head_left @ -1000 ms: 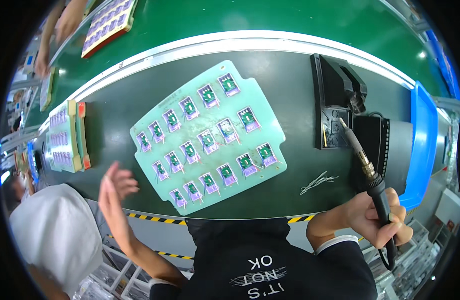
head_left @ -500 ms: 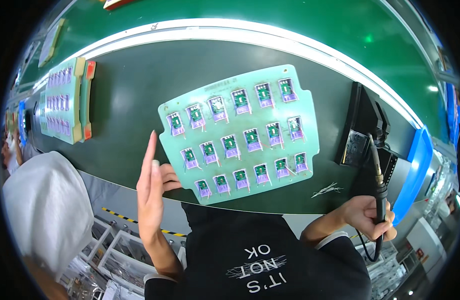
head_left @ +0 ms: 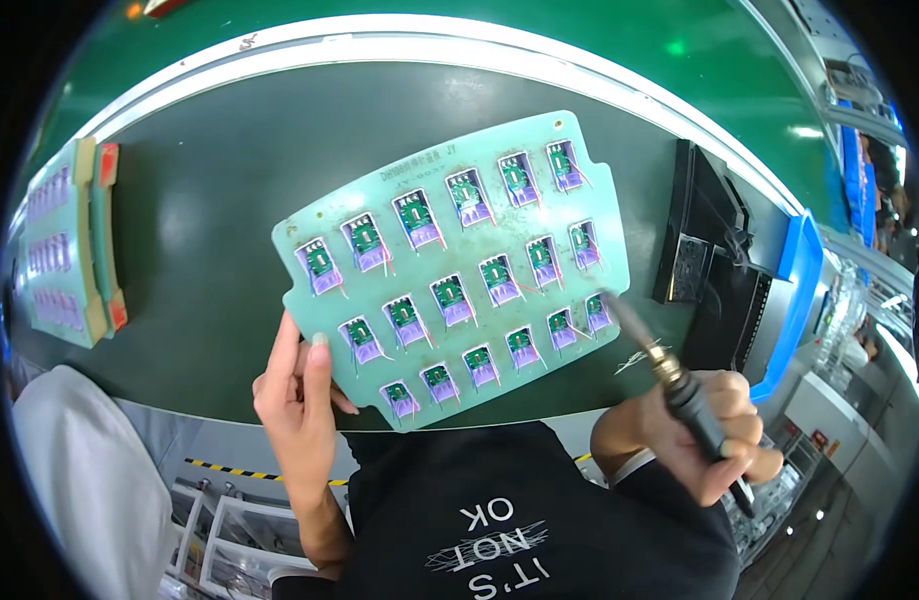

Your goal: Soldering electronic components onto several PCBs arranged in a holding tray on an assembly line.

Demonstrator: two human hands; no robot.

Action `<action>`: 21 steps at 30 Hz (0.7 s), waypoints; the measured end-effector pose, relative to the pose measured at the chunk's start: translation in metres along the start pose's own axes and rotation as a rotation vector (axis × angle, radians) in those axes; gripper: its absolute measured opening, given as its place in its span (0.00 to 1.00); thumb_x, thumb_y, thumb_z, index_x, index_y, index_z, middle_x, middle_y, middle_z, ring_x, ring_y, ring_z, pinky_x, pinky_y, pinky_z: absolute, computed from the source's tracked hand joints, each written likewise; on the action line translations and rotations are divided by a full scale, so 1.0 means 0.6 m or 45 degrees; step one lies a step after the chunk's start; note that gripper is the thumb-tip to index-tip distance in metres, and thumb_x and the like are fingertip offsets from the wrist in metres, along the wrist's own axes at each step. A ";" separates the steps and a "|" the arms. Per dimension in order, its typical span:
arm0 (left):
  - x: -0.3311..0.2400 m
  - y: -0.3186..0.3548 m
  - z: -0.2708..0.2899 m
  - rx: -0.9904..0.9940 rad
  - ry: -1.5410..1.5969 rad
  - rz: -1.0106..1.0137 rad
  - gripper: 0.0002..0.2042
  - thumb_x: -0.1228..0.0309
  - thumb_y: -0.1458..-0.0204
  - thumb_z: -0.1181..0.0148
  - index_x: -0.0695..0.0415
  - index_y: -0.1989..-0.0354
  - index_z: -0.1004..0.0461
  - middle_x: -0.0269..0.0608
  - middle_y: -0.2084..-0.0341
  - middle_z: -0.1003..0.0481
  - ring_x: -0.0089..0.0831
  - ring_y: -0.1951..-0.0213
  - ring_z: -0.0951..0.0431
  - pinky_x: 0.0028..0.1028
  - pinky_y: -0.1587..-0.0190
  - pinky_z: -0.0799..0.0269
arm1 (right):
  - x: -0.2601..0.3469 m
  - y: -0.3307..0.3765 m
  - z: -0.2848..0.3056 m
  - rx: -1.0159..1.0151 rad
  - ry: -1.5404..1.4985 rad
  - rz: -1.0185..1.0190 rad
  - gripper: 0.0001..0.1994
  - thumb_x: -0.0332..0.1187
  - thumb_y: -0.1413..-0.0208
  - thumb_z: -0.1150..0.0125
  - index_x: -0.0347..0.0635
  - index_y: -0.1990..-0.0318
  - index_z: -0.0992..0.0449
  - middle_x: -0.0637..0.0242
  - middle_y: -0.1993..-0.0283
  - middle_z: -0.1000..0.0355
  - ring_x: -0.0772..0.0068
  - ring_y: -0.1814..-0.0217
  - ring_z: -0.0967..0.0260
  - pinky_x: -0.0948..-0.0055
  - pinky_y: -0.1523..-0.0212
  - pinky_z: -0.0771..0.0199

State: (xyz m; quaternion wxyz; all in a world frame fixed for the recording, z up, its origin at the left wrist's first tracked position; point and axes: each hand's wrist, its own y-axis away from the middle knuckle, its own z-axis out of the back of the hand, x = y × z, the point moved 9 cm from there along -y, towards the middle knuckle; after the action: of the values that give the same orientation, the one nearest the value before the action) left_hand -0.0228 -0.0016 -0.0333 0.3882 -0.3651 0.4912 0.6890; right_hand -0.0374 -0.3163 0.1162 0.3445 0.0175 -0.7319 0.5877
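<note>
Head view: my left hand [head_left: 295, 400] is now gripping the light green tray [head_left: 500, 230] by its left edge, thumb resting at the rim and fingers going underneath, whereas a second ago it was hanging open, well apart from it. My right hand [head_left: 715, 430] is clenching the soldering iron [head_left: 695, 412] by its black handle and has been swinging it from beside the black stand [head_left: 685, 268], near the right end of the counter [head_left: 210, 200], to the tray's near right corner. As I judge it, both hands are now serving the tray together, one steadying it, one bringing the tool within reach of the small circuit boards [head_left: 417, 218].

The tray is lying around the middle of the counter, its near left corner reaching the near edge. My left hand is coming up from that edge, thumb pointing away from me; my right is holding the iron slanted, tip aiming away and leftward. The tip is blurring, so I cannot tell whether it is touching the corner board.
</note>
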 end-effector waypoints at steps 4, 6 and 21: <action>-0.004 0.002 0.014 -0.049 -0.113 -0.047 0.18 0.78 0.43 0.55 0.68 0.43 0.39 0.31 0.82 0.31 0.12 0.85 0.37 0.15 0.85 0.40 | -0.006 0.018 -0.063 0.308 -0.079 -0.156 0.11 0.34 0.47 0.51 0.39 0.72 0.43 0.71 0.90 0.45 0.76 0.94 0.45 0.79 0.94 0.49; -0.002 0.003 0.014 -0.053 -0.118 -0.072 0.18 0.78 0.43 0.55 0.68 0.43 0.39 0.31 0.83 0.31 0.12 0.86 0.37 0.14 0.85 0.42 | -0.007 0.032 -0.073 0.373 -0.062 -0.156 0.11 0.33 0.47 0.49 0.38 0.72 0.43 0.71 0.90 0.44 0.76 0.95 0.46 0.79 0.95 0.50; -0.007 0.002 0.013 -0.194 -0.191 -0.093 0.19 0.75 0.43 0.54 0.67 0.43 0.39 0.29 0.86 0.33 0.11 0.87 0.40 0.15 0.86 0.49 | -0.014 0.047 -0.098 0.596 -0.040 -0.176 0.12 0.33 0.46 0.45 0.35 0.70 0.41 0.71 0.90 0.43 0.79 0.94 0.48 0.82 0.95 0.53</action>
State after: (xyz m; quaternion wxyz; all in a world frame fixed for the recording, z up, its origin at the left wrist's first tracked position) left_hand -0.0229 0.0047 -0.0270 0.4200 -0.3587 0.3932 0.7351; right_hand -0.0145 -0.2597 0.0920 0.3589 0.1562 -0.5781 0.7159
